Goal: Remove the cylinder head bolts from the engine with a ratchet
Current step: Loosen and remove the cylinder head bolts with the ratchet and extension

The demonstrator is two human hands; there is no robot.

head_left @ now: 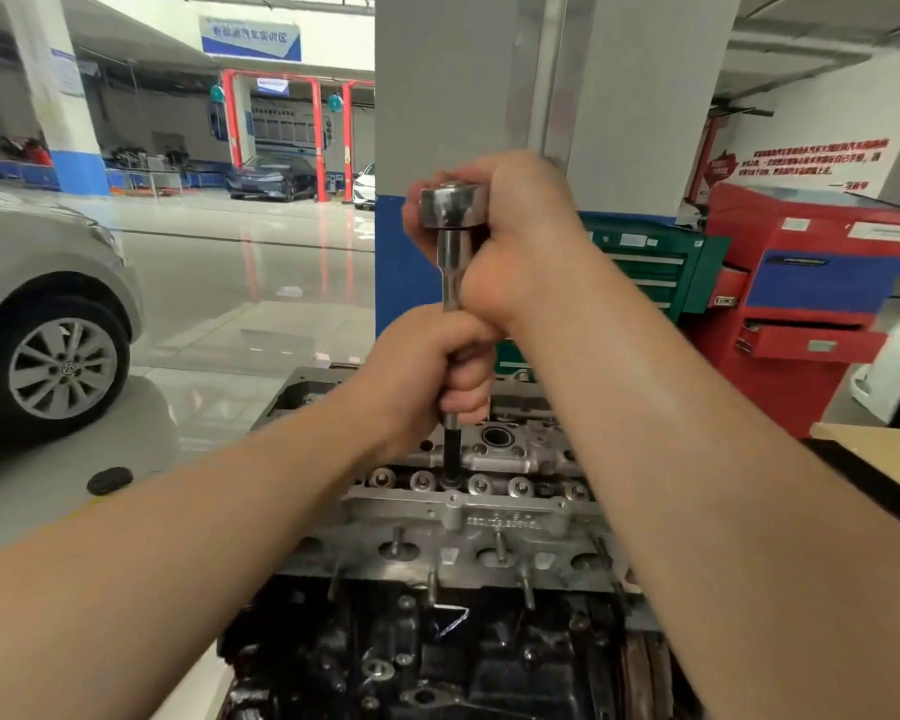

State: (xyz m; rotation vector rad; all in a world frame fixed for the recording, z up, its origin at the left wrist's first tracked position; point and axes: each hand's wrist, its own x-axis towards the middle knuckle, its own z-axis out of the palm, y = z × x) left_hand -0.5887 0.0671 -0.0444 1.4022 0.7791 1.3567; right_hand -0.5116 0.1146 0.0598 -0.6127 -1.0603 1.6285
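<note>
Standing upright on the engine point(453, 517), the ratchet point(454, 210) is gripped by the left hand point(427, 366) low and the right hand point(520, 236) on top.

Grey car point(48, 304) left; red tool cabinet point(801, 304) right.

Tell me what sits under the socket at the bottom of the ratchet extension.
The black socket drops into a well in the cylinder head, between round valve-gear parts. The bolt beneath is covered by the socket, so it cannot be seen.
</note>
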